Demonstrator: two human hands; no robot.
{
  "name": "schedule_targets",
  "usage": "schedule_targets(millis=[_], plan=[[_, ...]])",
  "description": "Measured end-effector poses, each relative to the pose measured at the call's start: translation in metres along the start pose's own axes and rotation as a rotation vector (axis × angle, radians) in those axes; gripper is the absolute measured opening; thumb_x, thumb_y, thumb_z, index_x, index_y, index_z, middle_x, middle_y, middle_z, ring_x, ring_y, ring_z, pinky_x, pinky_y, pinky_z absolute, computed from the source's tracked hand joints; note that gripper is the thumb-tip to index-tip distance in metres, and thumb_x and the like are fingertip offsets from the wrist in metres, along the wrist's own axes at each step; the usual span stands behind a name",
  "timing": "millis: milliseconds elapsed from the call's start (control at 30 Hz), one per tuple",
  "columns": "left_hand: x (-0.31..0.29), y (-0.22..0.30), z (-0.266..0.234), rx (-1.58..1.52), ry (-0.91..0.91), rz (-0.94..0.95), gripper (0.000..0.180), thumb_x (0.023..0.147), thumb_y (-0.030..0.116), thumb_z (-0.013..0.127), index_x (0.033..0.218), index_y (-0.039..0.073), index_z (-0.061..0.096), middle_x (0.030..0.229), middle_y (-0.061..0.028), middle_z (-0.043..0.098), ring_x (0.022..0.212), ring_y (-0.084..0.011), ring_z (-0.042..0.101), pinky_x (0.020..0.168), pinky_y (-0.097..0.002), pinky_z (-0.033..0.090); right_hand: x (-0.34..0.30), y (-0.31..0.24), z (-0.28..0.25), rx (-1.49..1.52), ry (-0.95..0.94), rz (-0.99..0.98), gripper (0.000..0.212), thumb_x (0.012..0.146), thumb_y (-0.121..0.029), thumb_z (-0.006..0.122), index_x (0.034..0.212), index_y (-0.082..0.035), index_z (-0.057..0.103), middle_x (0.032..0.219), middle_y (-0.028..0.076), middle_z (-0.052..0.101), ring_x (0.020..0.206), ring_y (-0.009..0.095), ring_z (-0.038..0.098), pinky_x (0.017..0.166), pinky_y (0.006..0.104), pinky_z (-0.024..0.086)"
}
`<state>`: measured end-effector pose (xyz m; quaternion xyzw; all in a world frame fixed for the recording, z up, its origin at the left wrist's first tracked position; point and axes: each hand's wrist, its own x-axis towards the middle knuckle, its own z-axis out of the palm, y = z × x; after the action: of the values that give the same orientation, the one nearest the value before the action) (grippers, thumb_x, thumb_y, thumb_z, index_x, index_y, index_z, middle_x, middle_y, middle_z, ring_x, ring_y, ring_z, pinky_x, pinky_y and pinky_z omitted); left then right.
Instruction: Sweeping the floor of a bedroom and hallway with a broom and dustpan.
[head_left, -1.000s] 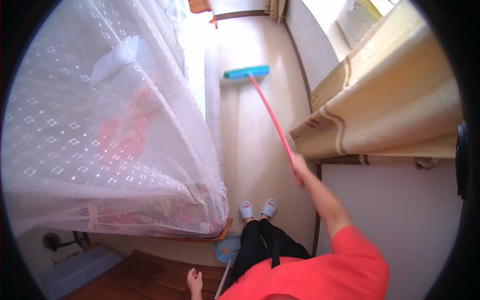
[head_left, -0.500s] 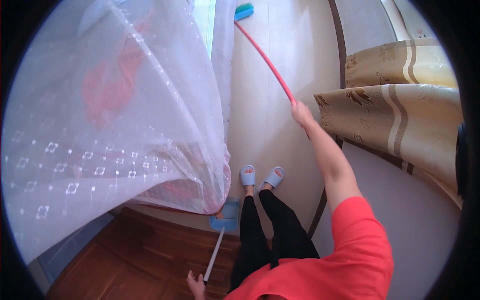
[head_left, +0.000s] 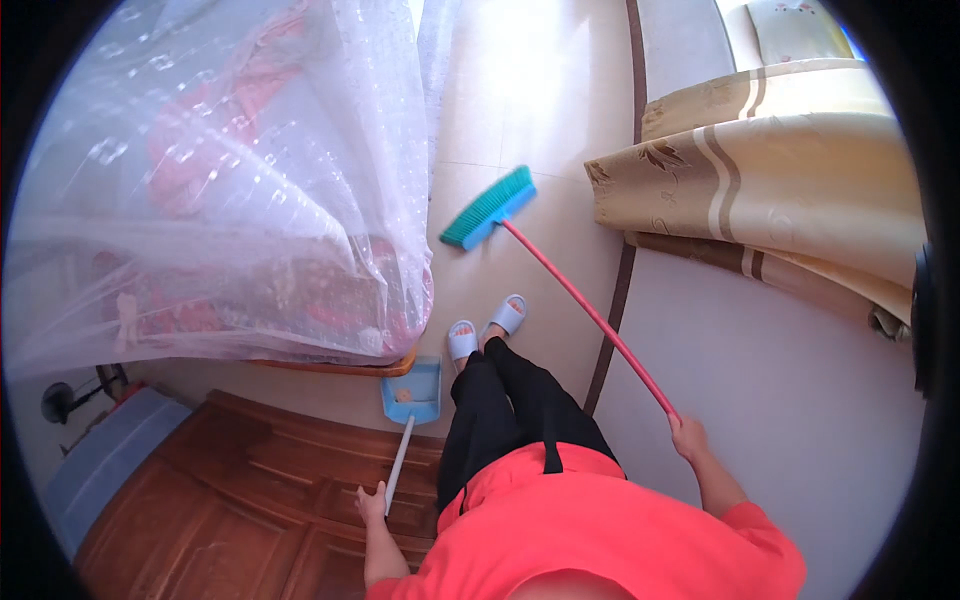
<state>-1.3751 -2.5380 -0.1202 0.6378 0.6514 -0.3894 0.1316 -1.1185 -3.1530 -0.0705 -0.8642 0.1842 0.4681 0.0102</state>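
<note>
My right hand is closed round the upper end of the red handle of a broom. The broom's blue head with green bristles is over the pale floor, ahead of my feet. My left hand is low on the left, its fingers apart. Right beside it is the grey handle of a light blue dustpan; whether the hand touches the handle I cannot tell. A small brownish bit lies in the dustpan, whose pan is by the bed corner.
A bed under a sheer white net fills the left. Patterned gold curtains hang on the right by a pale wall. A brown wooden door is at lower left. My feet in pale slippers stand between bed and wall.
My right hand has drawn back toward my right side, bringing the broom head from far up the floor to closer before my feet. My left hand remains beside the dustpan handle. The view has shifted.
</note>
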Motion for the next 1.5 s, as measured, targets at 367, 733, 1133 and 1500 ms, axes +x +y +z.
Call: schedule_targets(millis=[367,733,1133,1500], plan=[[0.060,-0.077,0.045,0.012,-0.137,0.089,0.094,0.067,0.054,0.066,0.136,0.005,0.026,0.137,-0.0223,0.031,0.128,-0.0334,0.028,0.104,-0.0394,0.027,-0.118,0.072,0.075,0.436,0.078,0.053,0.051,0.088,-0.046,0.041,0.057,-0.006,0.050,0.046,0.000,0.044,0.038,0.012,0.041,0.038,0.0306,0.032],[0.082,-0.119,0.069,-0.026,-0.485,0.156,0.058,0.074,0.027,0.068,0.117,-0.003,0.044,0.091,-0.0168,0.060,0.070,-0.0260,0.062,0.052,-0.0378,0.050,0.013,-0.121,0.084,0.688,-0.033,0.015,0.053,0.089,-0.048,0.034,0.064,-0.003,0.047,0.046,0.005,0.041,0.035,0.019,0.042,0.034,0.0362,0.034],[0.066,-0.120,0.041,-0.077,-0.605,0.360,0.004,0.073,0.002,0.057,0.077,0.000,0.057,0.063,-0.0077,0.058,0.043,-0.0147,0.051,0.040,-0.0297,0.041,-0.214,0.070,0.260,0.606,-0.093,0.193,0.056,0.085,-0.052,0.040,0.061,-0.003,0.051,0.048,0.005,0.045,0.036,0.019,0.044,0.034,0.0347,0.035],[-0.024,-0.060,-0.008,0.155,-0.579,0.548,0.020,0.072,0.003,0.055,0.091,-0.001,0.048,0.064,-0.0083,0.053,0.046,-0.0165,0.053,0.041,-0.0331,0.042,-0.176,0.032,0.202,0.984,-0.081,0.123,0.046,0.088,-0.048,0.040,0.061,-0.012,0.043,0.046,-0.002,0.037,0.033,0.012,0.036,0.030,0.0283,0.028]])
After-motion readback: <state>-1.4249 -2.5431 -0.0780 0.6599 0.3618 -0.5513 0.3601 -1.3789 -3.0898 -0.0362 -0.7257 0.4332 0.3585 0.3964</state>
